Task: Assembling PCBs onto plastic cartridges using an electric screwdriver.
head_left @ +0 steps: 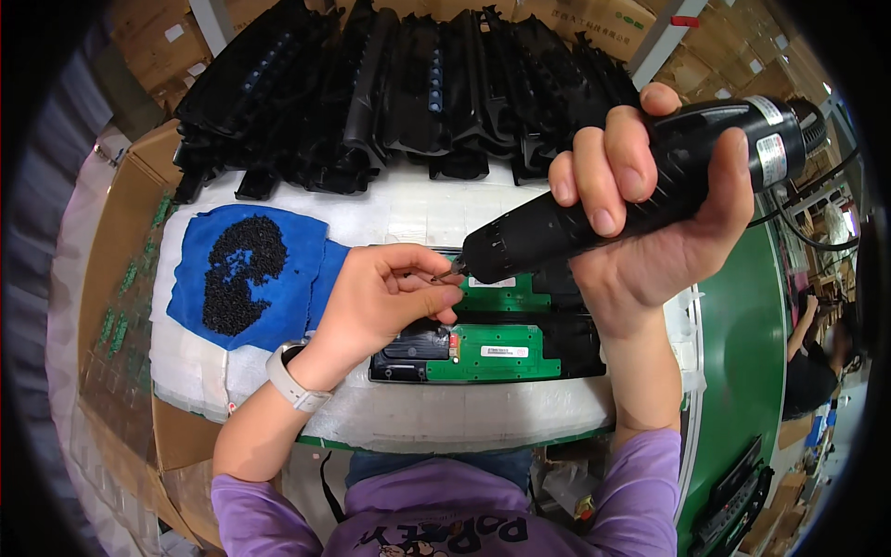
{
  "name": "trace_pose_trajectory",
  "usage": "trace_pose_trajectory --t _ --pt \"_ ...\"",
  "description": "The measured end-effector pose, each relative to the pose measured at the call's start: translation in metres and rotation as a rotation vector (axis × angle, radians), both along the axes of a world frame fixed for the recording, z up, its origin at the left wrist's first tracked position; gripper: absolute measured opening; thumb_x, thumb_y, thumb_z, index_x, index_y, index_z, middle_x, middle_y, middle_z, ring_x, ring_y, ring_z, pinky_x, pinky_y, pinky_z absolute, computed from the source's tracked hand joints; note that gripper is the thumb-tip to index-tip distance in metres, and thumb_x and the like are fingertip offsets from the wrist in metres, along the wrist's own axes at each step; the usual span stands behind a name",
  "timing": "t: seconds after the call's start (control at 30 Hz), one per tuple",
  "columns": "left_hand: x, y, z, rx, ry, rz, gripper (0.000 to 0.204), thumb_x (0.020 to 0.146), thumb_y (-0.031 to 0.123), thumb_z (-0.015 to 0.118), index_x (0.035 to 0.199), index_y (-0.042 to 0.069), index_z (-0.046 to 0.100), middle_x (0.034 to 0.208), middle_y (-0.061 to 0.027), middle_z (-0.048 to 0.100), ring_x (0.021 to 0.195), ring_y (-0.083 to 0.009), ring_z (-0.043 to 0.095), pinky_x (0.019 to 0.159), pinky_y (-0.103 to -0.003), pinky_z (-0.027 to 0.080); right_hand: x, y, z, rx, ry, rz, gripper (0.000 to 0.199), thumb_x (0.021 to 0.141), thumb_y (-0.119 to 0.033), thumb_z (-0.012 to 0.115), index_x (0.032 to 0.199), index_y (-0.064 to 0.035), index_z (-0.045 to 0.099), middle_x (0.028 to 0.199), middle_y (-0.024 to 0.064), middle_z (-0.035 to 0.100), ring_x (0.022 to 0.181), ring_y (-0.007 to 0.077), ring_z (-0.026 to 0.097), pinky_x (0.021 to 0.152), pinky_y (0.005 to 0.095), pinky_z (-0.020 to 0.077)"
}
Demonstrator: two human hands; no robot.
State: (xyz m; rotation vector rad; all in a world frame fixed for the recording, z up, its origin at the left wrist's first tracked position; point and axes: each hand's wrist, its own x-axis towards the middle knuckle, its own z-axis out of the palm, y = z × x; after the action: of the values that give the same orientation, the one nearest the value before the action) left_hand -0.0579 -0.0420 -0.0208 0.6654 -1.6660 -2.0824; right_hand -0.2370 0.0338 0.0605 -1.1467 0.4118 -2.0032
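My right hand (pixel 664 252) is wrapped around a thick black electric screwdriver (pixel 534 232), held slanting down to the left. Its bit ends at the fingertips of my left hand (pixel 385 295). Thumb and fingers there are pinched together at the bit; whatever small piece they hold is too small to make out. Just below lies a black plastic housing (pixel 580 367) with a green circuit board (pixel 492 339) in it. Behind it sits a second green circuit board (pixel 509 295), partly covered by my left hand and the screwdriver.
Left of my hand, a blue cloth (pixel 193 265) bears a heap of small black screws (pixel 225 302). Several black plastic housings (pixel 408 121) stand in a row at the back. A cardboard box (pixel 186 432) holding green boards is at left. A person (pixel 812 362) appears at far right.
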Motion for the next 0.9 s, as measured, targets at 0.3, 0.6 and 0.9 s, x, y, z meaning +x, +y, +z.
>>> trace_pose_trajectory --t 0.3,0.6,0.9 --pt "-0.001 -0.011 -0.002 0.127 0.058 0.138 0.019 0.088 0.01 0.058 0.1 -0.003 0.062 0.082 -0.0025 0.058 0.069 -0.0068 0.05 0.065 -0.019 0.041 0.013 -0.016 -0.016 0.321 0.404 -0.234 0.031 0.082 -0.024 0.055 0.1 -0.0003 0.049 0.056 0.0073 0.046 0.041 0.0133 0.04 0.04 0.0257 0.0356" --pt "-0.001 -0.015 -0.007 0.227 0.093 0.131 0.018 0.09 0.011 0.056 0.101 -0.002 0.061 0.082 -0.0022 0.06 0.069 -0.0056 0.053 0.066 -0.017 0.044 0.012 -0.024 -0.028 0.259 0.379 -0.226 0.031 0.082 -0.024 0.055 0.101 -0.0004 0.048 0.055 0.0073 0.046 0.04 0.0134 0.04 0.04 0.0256 0.0359" --pt "-0.002 -0.016 -0.009 0.261 0.101 0.124 0.019 0.09 0.012 0.057 0.101 -0.002 0.061 0.083 -0.003 0.061 0.07 -0.0057 0.054 0.066 -0.018 0.044 0.017 -0.023 -0.025 0.281 0.414 -0.218 0.034 0.08 -0.025 0.057 0.101 -0.0001 0.048 0.056 0.0079 0.047 0.04 0.013 0.04 0.04 0.0251 0.0358"
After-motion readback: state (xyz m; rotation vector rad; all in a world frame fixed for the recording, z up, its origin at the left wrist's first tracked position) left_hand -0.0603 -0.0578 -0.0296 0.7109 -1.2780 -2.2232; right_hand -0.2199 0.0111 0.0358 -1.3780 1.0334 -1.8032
